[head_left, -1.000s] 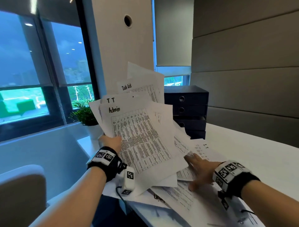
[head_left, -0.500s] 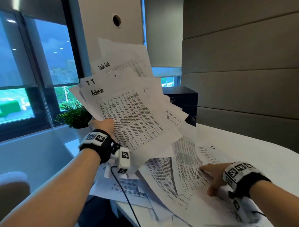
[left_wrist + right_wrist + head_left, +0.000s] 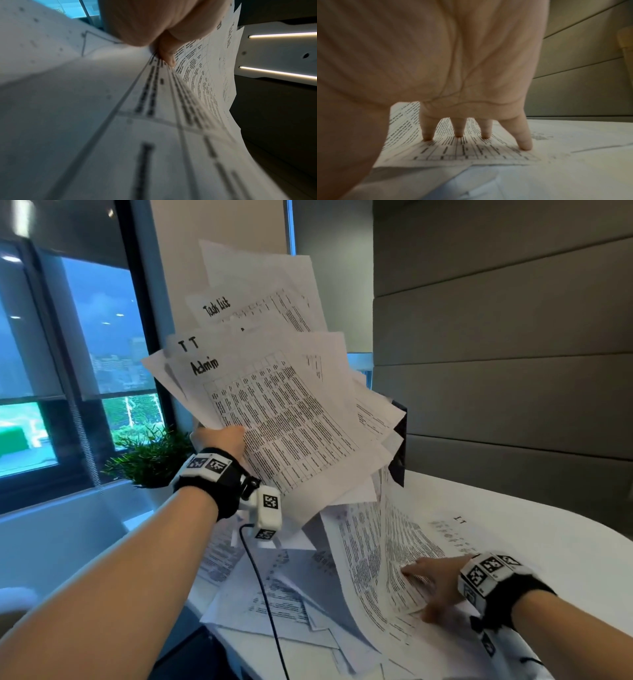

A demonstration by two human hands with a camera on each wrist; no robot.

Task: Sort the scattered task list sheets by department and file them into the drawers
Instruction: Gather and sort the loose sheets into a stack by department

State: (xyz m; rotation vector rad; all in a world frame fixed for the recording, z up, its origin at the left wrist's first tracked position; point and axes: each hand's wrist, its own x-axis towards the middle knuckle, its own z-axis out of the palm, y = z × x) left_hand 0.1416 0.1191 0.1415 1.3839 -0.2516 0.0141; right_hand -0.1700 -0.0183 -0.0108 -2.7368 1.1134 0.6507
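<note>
Left hand (image 3: 219,438) has hoisted its pinched fan of sheets (image 3: 274,405) higher – right hand (image 3: 432,580), fingers flat, still pins table (image 3: 548,542) pages; sorting just starting, drawers (image 3: 399,446) untouched.

The fanned sheets (image 3: 274,412) hide nearly all of the black drawer unit (image 3: 399,453) (only a sliver shows). Table print is too small to read. In the left wrist view the nearest sheet (image 3: 102,135) is blurred, perhaps from closeness.
</note>
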